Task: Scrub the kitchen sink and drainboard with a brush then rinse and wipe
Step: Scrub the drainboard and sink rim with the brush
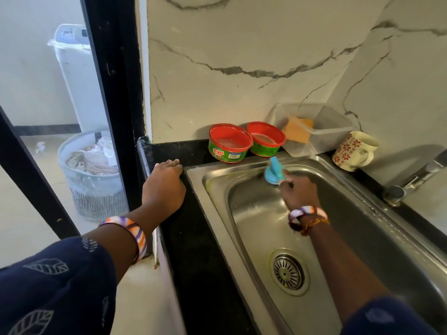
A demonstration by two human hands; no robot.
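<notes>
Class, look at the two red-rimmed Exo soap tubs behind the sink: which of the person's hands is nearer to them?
Right. The right hand holds the blue brush just below the soap tubs; the left hand rests on the black counter, farther left.

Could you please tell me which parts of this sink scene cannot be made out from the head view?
- Brush bristles: hidden against the sink wall.
- Right hand grip: fingers face away.
- Faucet spout: cut off by the right edge.
- Sink's near right corner: cut off by the frame.
- Tubs' small print: too small.
</notes>
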